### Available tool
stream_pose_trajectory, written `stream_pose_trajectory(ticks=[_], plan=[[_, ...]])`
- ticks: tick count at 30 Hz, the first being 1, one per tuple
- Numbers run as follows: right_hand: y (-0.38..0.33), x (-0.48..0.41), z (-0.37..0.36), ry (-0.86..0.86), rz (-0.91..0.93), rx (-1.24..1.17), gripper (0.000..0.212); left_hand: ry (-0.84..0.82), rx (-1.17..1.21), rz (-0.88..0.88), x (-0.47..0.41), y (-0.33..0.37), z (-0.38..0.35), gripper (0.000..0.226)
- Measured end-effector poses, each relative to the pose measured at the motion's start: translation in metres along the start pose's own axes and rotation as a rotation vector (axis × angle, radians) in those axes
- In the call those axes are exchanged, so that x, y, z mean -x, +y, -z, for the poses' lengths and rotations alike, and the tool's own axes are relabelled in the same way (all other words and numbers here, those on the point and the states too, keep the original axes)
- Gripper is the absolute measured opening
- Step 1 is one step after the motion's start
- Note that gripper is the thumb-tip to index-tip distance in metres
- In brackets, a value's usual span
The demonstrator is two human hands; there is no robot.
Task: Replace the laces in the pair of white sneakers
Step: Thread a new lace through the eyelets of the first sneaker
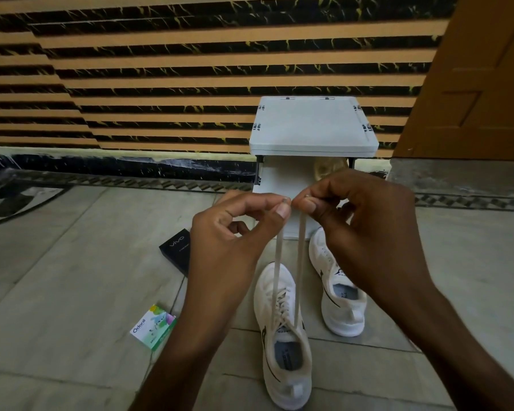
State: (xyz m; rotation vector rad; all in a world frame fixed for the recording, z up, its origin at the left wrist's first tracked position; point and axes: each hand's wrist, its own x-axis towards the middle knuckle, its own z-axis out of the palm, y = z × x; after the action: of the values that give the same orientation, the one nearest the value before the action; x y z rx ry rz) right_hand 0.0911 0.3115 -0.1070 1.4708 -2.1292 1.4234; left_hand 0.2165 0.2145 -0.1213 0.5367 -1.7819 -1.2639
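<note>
A green-and-white Odonil box (pixel 153 326) is seen on the tiled floor (pixel 72 277), at nine o'clock from the laced sneaker (pixel 282 339). A black vivo box (pixel 175 250) lies at eleven o'clock from that shoe. One end of the white lace (pixel 301 256) is pinched between thumb and forefinger of the left hand (pixel 235 223). The other end is pinched by the right hand (pixel 353 221), just beside it at three o'clock. Both strands are held taut above the laced sneaker. The second sneaker (pixel 341 301) is set at one o'clock, before a white stand (pixel 312 126).

matt mesh sneakers (pixel 282 321), glossy stone floor (pixel 72 262)
</note>
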Motion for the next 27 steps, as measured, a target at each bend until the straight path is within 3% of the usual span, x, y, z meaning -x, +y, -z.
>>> stream_pose_trajectory(ticks=[8, 14, 17, 20, 23, 27], plan=[[0.032, 0.016, -0.025, -0.141, -0.1, -0.075, 0.008, -0.055, -0.028, 0.105, 0.003, -0.043, -0.005, 0.007], [0.086, 0.054, -0.072, -0.296, -0.29, -0.008, 0.011, -0.035, -0.064, 0.306, 0.016, -0.12, -0.018, 0.008], [0.106, 0.08, -0.086, -0.401, -0.396, 0.079, 0.013, -0.117, -0.193, 0.495, 0.032, -0.156, -0.02, 0.028], [0.119, 0.105, -0.09, -0.429, -0.481, 0.211, 0.009, -0.269, -0.522, 0.577, 0.054, -0.182, -0.019, 0.053], [0.128, 0.128, -0.092, -0.572, -0.602, 0.481, 0.043, -0.395, -0.736, 0.549, 0.077, -0.192, -0.019, 0.041], [0.133, 0.143, -0.102, -0.794, -0.704, 0.297, 0.064, -0.316, -0.688, 0.468, 0.09, -0.192, -0.021, 0.028]])
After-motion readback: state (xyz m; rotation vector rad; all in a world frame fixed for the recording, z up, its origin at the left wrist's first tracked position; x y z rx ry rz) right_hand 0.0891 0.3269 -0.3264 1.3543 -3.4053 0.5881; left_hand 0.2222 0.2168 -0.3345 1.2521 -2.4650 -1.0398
